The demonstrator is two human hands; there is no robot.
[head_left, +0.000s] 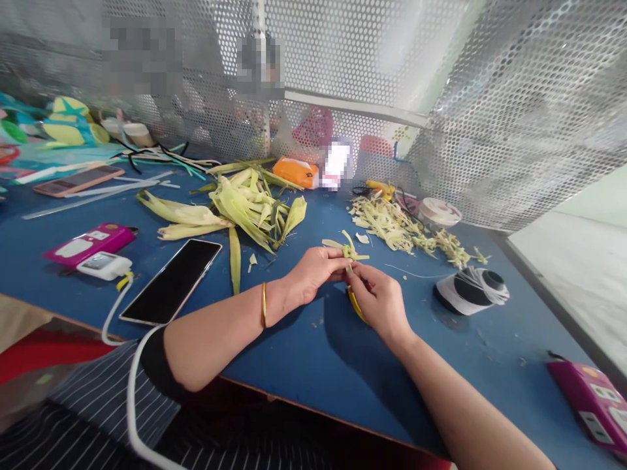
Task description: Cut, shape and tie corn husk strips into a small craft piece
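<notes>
My left hand (321, 266), a gold bangle on its wrist, is closed in a pinch on a small knotted piece of green corn husk (349, 250) whose strip ends stick out. My right hand (383, 301) is closed too, thumb and finger pinching the lower end of the same piece. A curved yellow handle (358, 305) shows below the right hand; I cannot tell whether it is held or lies on the table. To the left is a pile of corn husks (249, 202); beyond the hands to the right lies a heap of small husk pieces (386, 222).
A thread spool (471, 290) lies at right, a round tape roll (439, 213) behind it. An orange packet (296, 172) stands by the perforated metal screen (343, 59). At left are a dark phone (171, 281) with a white cable (132, 385) nearby and a purple power strip (91, 245); another power strip (590, 398) is front right.
</notes>
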